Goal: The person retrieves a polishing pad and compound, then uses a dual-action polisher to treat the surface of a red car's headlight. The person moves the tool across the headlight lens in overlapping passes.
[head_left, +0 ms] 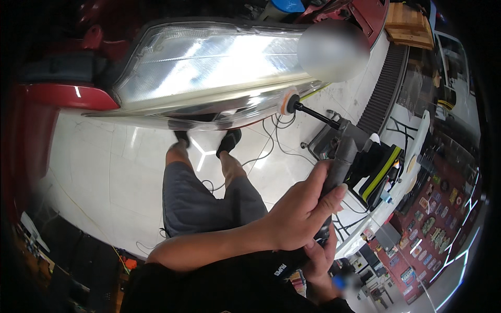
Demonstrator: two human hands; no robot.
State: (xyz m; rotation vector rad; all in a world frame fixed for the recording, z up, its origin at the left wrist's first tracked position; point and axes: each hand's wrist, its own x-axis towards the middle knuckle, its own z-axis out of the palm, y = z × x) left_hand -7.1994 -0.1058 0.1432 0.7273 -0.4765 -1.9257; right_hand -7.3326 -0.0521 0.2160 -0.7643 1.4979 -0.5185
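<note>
A long-necked polisher [342, 159] with a small orange-and-white round pad [288, 102] is in both of my hands. My left hand [305, 208] wraps round its dark body, thumb along the side. Lower down, my right hand [321, 255] grips the handle end, partly hidden behind the left hand and forearm. The pad is by the lower right edge of a large clear headlight [209, 65]; I cannot tell whether they touch. Bright reflections cover the lens, and fine lines run across it.
Red car bodywork [73, 95] borders the headlight. A cable [267, 155] loops over the pale tiled floor [99, 167] by my feet. To the right are a dark wheeled cart [322, 140], a black bag with yellow-green trim [383, 175] and a white table [420, 143]. A wooden crate [409, 25] stands beyond.
</note>
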